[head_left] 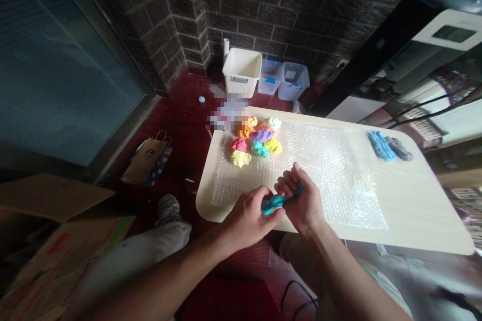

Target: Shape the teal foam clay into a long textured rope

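Observation:
A stretched piece of teal modelling clay [274, 202] spans the gap between my two hands, above the near edge of the table. My left hand [250, 216] pinches its left end between thumb and fingers. The other end is in my right hand [304, 201], whose fingers curl around it with the thumb pointing up. Beyond my hands sits a group of soft lumps in several colours, among them a purple lump [262, 136], a red lump [238, 145], a pale yellow lump [241, 158], a yellow lump [272, 146] and a turquoise lump [259, 149].
Bubble wrap [320, 175] covers much of the pale wooden table [422, 210]. A blue ribbed lump [381, 146] and a grey one [399, 148] lie at the right. Behind stand a white bin [241, 80] and clear boxes [292, 83]; a paper bag [145, 160] and carton [56, 251] are left.

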`<state>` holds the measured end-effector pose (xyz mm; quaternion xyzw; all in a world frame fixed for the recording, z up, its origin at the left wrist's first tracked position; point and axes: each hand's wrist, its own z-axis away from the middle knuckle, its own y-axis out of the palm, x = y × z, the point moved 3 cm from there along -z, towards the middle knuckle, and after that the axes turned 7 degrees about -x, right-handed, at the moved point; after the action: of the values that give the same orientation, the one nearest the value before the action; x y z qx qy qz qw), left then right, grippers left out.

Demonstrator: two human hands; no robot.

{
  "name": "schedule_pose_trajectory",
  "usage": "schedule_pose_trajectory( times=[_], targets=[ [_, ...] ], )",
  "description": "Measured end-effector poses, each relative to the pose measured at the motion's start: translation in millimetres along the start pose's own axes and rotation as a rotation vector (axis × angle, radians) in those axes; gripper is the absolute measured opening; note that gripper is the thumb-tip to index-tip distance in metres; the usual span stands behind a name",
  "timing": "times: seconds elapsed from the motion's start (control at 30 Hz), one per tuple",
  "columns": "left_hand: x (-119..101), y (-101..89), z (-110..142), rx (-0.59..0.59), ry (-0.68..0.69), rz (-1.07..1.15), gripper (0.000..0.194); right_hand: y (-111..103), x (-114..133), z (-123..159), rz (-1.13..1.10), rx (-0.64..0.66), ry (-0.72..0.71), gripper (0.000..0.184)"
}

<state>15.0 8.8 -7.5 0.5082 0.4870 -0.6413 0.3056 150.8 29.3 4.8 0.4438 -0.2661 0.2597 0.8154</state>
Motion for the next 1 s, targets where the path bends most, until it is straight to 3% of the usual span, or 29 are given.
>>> schedule_pose_trajectory(
  times=[0.13,0.3,0.47,0.67,0.87,1.0],
  targets=[
    [2.2,5.7,0.4,0.041,0.004,-0.007,0.020,5.2,-4.3,6.4,0.064,0.052,-0.012,0.056],
    [0.8,9.2,0.7,0.112,0.008,-0.069,0.015,3.3,-3.3,5.9,0.113,0.028,-0.064,0.059],
    [-6.4,2.3,-2.4,0.083,0.028,-0.075,0.018,-0.1,-6.9,3.3,0.126,0.054,-0.086,0.045],
    [-3.8,0.0,-2.1,0.154,-0.137,0.086,0.007,-4.5,-14.5,5.4,0.424,0.153,-0.186,0.042],
    [-1.7,2.5,-0.5,0.204,-0.184,0.260,0.006,-7.4,-19.5,9.6,0.504,0.215,0.009,0.052],
    [-3.0,1.3,-0.7,0.199,-0.187,0.262,0.008,-4.3,-17.5,10.7,0.530,0.256,0.030,0.053]
  ],
)
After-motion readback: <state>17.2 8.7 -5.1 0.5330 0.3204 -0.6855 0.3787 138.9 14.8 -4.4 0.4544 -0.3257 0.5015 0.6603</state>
